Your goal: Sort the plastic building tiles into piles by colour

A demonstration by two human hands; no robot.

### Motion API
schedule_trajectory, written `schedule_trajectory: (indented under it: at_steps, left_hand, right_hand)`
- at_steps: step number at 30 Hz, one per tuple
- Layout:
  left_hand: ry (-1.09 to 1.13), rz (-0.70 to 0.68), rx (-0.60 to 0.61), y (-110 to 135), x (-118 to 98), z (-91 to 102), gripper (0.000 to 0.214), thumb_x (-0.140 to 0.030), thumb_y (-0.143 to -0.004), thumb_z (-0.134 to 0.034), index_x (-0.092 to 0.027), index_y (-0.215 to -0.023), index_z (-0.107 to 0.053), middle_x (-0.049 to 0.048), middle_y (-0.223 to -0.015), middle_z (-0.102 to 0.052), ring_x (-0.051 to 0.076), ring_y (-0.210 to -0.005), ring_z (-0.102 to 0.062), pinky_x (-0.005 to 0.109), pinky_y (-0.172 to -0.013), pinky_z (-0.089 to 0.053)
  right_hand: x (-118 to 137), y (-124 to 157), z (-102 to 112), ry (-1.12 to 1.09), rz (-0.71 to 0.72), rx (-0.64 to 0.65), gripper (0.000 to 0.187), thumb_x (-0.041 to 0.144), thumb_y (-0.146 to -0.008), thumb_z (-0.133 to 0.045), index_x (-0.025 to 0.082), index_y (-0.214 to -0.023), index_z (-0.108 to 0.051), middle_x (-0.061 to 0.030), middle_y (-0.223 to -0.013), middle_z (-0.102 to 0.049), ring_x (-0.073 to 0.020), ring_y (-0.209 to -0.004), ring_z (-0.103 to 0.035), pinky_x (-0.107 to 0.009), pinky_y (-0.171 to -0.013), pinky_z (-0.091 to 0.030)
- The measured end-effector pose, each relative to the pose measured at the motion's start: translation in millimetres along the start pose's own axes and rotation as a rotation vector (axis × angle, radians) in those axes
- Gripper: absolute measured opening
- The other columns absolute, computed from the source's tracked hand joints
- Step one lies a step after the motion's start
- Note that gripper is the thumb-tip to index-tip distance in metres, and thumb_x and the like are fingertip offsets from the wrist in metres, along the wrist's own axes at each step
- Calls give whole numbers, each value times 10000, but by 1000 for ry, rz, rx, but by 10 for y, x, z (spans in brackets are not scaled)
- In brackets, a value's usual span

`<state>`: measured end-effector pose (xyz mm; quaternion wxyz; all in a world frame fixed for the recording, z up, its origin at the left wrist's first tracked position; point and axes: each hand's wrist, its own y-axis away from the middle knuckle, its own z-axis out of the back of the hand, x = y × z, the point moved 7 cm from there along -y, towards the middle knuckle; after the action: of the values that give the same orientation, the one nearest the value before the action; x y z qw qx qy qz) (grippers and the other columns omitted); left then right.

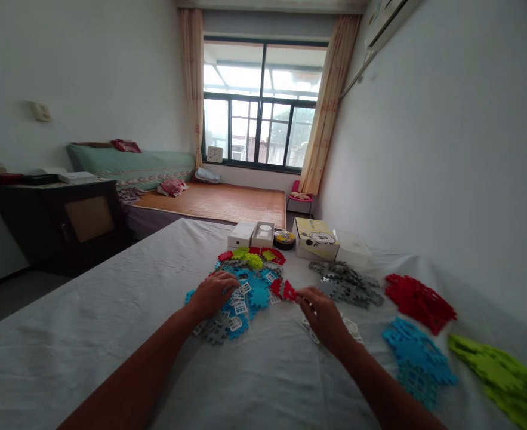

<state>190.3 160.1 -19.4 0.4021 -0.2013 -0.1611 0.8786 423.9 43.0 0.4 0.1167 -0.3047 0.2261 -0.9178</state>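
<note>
My right hand (pixel 323 313) pinches a red interlocking plastic piece (pixel 283 290) by its right end, at the right side of a mixed pile. My left hand (pixel 213 292) lies palm down over the pile's left side, its fingers loosely bent and touching the pieces; nothing shows in its grip. Under and around it are blue toothed pieces (pixel 258 297), white window-shaped pieces (pixel 240 307) and a grey toothed piece (pixel 217 328). Lime-green pieces (pixel 247 257) lie at the pile's back. Several white pieces (pixel 351 327) are partly hidden beneath my right wrist.
Sorted heaps of grey (pixel 350 283), red (pixel 419 298), blue (pixel 418 352) and lime-green pieces (pixel 500 373) lie to the right on a pale cloth (pixel 133 298). Behind stand white boxes (pixel 242 235), a round tin (pixel 284 239), a yellow cartoon box (pixel 317 239) and a clear container (pixel 353 248).
</note>
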Motion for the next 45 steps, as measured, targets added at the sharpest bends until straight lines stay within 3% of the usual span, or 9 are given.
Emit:
schedule_trajectory:
  at_steps: [4, 11, 16, 20, 24, 33, 38, 41, 45]
  left_hand:
    - [21, -24, -12, -11, 23, 3, 248, -248, -906, -456, -261, -974, -694, 22, -1035, -681, 179, -997, -585, 303, -908, -454]
    - [24, -21, -6, -30, 33, 31, 251, -292, -900, -464, -260, -972, -702, 27, -1034, -688, 186, -990, -601, 304, -892, -473]
    - [-10, -9, 8, -29, 78, 14, 269, -314, -905, -447, -252, -981, -698, 26, -1047, -689, 190, -992, -605, 313, -890, -479]
    - [-22, -11, 8, -25, 135, -16, 277, -334, -910, -441, -254, -997, -691, 26, -1062, -683, 189, -1002, -598, 314, -907, -473]
    - [-29, -19, 25, -25, 151, -41, 277, -345, -917, -437, -261, -1004, -687, 20, -1068, -679, 187, -1014, -592, 314, -915, -469]
    - [-20, -26, 18, -26, 133, -31, 254, -299, -910, -457, -248, -997, -690, 25, -1048, -682, 186, -995, -592, 313, -893, -472]
    - [4, -50, -16, -23, 65, -15, 227, -240, -902, -473, -251, -974, -688, 19, -1025, -682, 178, -991, -580, 311, -909, -456]
    - [4, -58, -19, -17, 2, -1, 225, -202, -897, -475, -246, -961, -686, 20, -1016, -680, 176, -988, -579, 312, -911, -448]
    - [6, -49, -11, -6, -69, 17, 220, -185, -888, -484, -237, -950, -688, 26, -1016, -681, 184, -988, -581, 324, -905, -445]
  right_hand:
    - [-709, -9, 740, 118, -160, -80, 335, 420, -883, -445, 206, -1016, -666, -72, -967, -708, -213, -858, -654, -317, -768, -493]
    - [-2676, 595, 2346, 598, -626, -339, 403, 432, -810, -433, 143, -962, -669, -148, -900, -719, -281, -812, -665, -356, -672, -476]
    - [-3278, 824, 2586, 787, -693, -190, 461, 392, -835, -355, 123, -1068, -647, -168, -1060, -687, -292, -923, -650, -391, -777, -475]
    - [-3171, 754, 2201, 928, -516, -101, 571, 430, -857, -303, 99, -1272, -515, -182, -1331, -524, -297, -1243, -462, -451, -1021, -339]
    - [-3197, 740, 1831, 912, -542, -22, 616, 441, -838, -324, 178, -1392, -378, -135, -1451, -397, -307, -1330, -347, -495, -1072, -271]
    - [-3370, 543, 2014, 897, -586, 40, 567, 382, -866, -281, 114, -1340, -435, -179, -1387, -467, -282, -1313, -384, -483, -1072, -289]
    - [-2431, 20, 1777, 875, -313, -120, 482, 381, -893, -325, 118, -1226, -554, -171, -1287, -561, -309, -1224, -454, -478, -1029, -344]
    - [-1653, -300, 1254, 687, -122, -70, 427, 380, -901, -375, 163, -1207, -580, -127, -1210, -620, -279, -1148, -509, -427, -954, -425]
    - [-822, -562, 333, 406, 60, 191, 327, 301, -883, -446, 188, -1121, -639, -96, -1107, -674, -230, -1056, -570, -366, -938, -431]
